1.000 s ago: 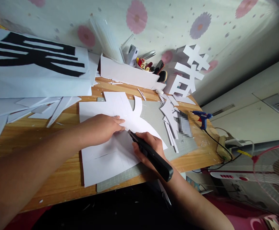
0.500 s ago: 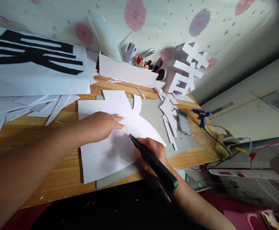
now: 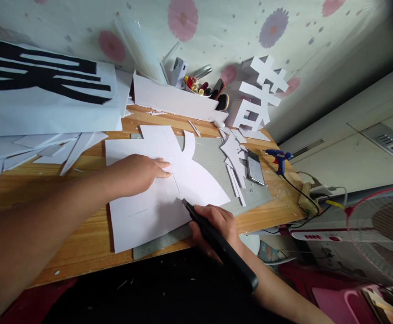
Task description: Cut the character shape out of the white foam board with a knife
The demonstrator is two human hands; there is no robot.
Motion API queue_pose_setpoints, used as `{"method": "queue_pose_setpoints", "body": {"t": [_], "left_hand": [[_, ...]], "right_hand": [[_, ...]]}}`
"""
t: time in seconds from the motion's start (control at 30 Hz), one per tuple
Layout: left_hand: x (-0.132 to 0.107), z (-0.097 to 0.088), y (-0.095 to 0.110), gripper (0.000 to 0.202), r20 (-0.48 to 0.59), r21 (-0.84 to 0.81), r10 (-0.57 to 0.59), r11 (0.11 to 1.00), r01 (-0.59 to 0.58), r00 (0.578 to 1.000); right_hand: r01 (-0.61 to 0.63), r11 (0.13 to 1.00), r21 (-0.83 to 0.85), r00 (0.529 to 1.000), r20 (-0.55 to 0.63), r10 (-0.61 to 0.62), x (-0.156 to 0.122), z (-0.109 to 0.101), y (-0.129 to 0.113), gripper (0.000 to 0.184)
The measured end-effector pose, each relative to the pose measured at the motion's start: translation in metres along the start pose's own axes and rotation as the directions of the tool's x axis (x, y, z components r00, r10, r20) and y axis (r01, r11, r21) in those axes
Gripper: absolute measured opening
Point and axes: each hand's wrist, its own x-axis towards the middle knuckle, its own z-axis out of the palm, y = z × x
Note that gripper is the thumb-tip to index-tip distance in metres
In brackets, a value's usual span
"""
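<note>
A white foam board (image 3: 142,229) with curved cut edges lies on a grey cutting mat (image 3: 203,150). My left hand (image 3: 142,173) rests on its upper middle, fingers stretched out and pressing down. Thin lines run across the board near the fingertips. My right hand (image 3: 219,222) is wrapped round a black utility knife (image 3: 221,245), its blade pointing up and left at the board, close to the end of a line. Whether the blade touches the surface I cannot tell. White offcuts (image 3: 233,157) lie right of the board, beside a phone (image 3: 255,167).
A blue glue gun (image 3: 279,158) stands at the table's right, its cord running to a power strip (image 3: 306,198). White cut-out characters (image 3: 264,94) lean at the back. A sheet with a black character (image 3: 47,112) covers scraps at left. A fan (image 3: 381,229) stands right.
My right hand has drawn the knife a little down towards me, and a longer line shows behind the blade. My left hand stays on the board. The view has shifted slightly.
</note>
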Motion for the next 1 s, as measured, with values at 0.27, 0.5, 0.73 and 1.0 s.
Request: {"method": "queue_pose_setpoints", "body": {"t": [0.27,0.5,0.73,1.0], "left_hand": [[0.003,0.003,-0.004,0.078,-0.012,0.020,-0.004,1.000,0.004,1.000],[0.004,0.006,-0.009,0.072,-0.029,-0.050,-0.019,0.999,0.018,0.999],[0.002,0.007,-0.012,0.070,-0.065,0.003,0.033,0.999,-0.033,0.997],[-0.001,0.010,-0.009,0.066,-0.085,0.004,0.054,0.999,-0.054,0.995]], "right_hand": [[0.030,1.000,-0.004,1.000,0.004,-0.030,-0.015,-0.009,-0.010,0.030],[0.030,0.998,-0.049,1.000,-0.008,-0.030,-0.033,-0.015,-0.018,0.041],[-0.006,0.999,0.040,0.999,-0.052,0.009,-0.043,-0.012,-0.016,0.041],[-0.270,0.951,0.150,0.927,-0.228,0.299,-0.039,-0.018,0.002,0.020]]}}
